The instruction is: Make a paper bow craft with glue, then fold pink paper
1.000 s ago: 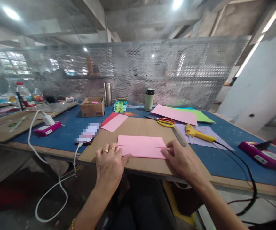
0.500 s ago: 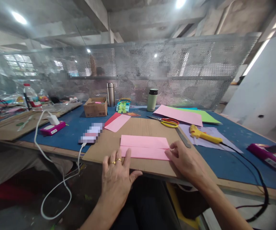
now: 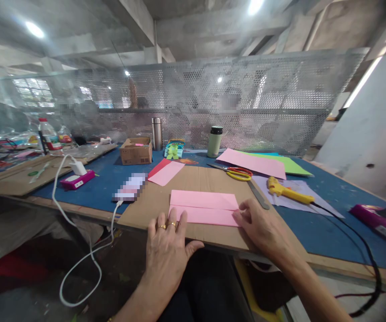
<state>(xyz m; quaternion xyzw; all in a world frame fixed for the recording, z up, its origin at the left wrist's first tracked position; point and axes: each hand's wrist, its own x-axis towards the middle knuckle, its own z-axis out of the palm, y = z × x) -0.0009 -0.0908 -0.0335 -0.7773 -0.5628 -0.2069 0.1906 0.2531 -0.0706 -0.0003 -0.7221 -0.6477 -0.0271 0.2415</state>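
A folded pink paper (image 3: pixel 202 206) lies on a brown cardboard sheet (image 3: pixel 196 179), with a flap edge running lengthwise across it. My left hand (image 3: pixel 168 241) lies flat with fingers extended, its fingertips on the paper's lower left part and its thumb at the cardboard's front edge. At the paper's right end my right hand (image 3: pixel 256 223) has thumb and fingers pinched on the edge. Scissors with red and yellow handles (image 3: pixel 239 173) and a grey blade-like strip (image 3: pixel 258 195) lie just beyond my right hand.
Right: yellow glue gun (image 3: pixel 290 192) with black cord, purple power strip (image 3: pixel 379 221), coloured sheets (image 3: pixel 251 163). Left: phone (image 3: pixel 130 187) with white cable, small carton (image 3: pixel 136 151). Behind: steel flask (image 3: pixel 157 134), green bottle (image 3: pixel 214 142). Part of another person's hand shows at far left.
The whole view has shifted slightly. My left fingertips have slid a little to the right along the paper; my right hand keeps its place at the right end.
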